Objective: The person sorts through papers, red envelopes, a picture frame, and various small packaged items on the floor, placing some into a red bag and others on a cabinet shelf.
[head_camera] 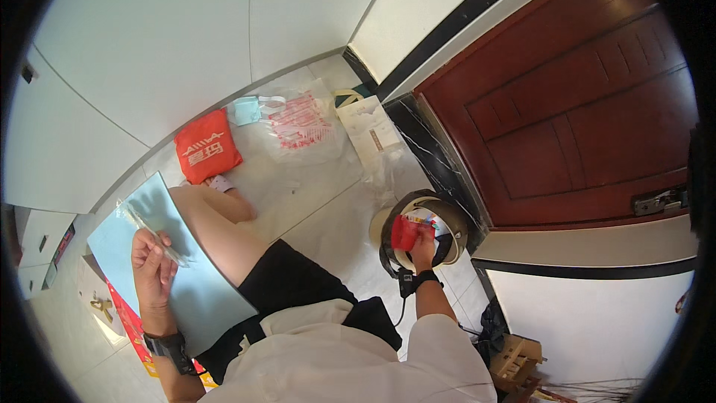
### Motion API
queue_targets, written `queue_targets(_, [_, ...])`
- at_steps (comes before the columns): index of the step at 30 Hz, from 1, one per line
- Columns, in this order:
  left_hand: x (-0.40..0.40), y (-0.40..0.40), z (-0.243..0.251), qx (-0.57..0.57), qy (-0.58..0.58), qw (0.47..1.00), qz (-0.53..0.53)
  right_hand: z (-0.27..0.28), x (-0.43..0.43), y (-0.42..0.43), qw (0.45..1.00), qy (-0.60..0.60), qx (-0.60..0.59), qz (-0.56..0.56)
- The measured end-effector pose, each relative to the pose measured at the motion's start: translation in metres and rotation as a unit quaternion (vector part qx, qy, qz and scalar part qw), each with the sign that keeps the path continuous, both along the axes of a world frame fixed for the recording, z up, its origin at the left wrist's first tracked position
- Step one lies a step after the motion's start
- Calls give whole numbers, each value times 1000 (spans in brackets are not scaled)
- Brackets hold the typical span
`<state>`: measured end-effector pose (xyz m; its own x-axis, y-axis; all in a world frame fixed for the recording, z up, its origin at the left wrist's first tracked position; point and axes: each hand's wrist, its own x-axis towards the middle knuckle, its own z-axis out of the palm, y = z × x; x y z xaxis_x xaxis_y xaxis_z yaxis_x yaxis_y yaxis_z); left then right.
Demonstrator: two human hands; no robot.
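Note:
My left hand [154,260] is closed on a slim item in clear plastic wrap [134,218], above a light blue board [210,285] that lies across my leg. My right hand [423,243] reaches over a round bin-like container [458,235] on the floor, its fingers on a red item [404,233] at the opening. Colourful printed packaging [428,217] shows inside the container. The fingertips of the right hand are partly hidden by the red item.
A red bag [207,145], a light blue face mask [246,110], a clear plastic bag with red print [302,123] and a pale box [366,126] lie by the white cabinets. A brown door [559,106] stands right; a cardboard box [513,361] sits lower right.

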<state>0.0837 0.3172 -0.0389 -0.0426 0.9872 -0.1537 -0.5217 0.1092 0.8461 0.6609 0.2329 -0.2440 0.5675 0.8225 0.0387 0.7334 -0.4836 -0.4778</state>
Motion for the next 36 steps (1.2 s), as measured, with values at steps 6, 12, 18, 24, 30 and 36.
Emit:
queue_targets(6, [2,0,-3,-19,30,999,14,-10,28,3,974,-26,-219,43])
queue_targets(12, [7,2,0,-20,66,997,17,-20,49,23,844,-29,-497,197])
queue_targets(18, [10,1,1,-28,85,996,18,-42,54,23,817,-58,-532,215])
queue_targets(24, [14,-5,13,-38,115,992,35,-122,90,21,817,-92,-460,336])
queue_targets(30, [25,11,14,-33,69,997,6,-154,123,-4,856,-11,-332,395])
queue_targets(36, [23,10,20,-9,40,999,12,-115,132,5,829,-142,-292,455])
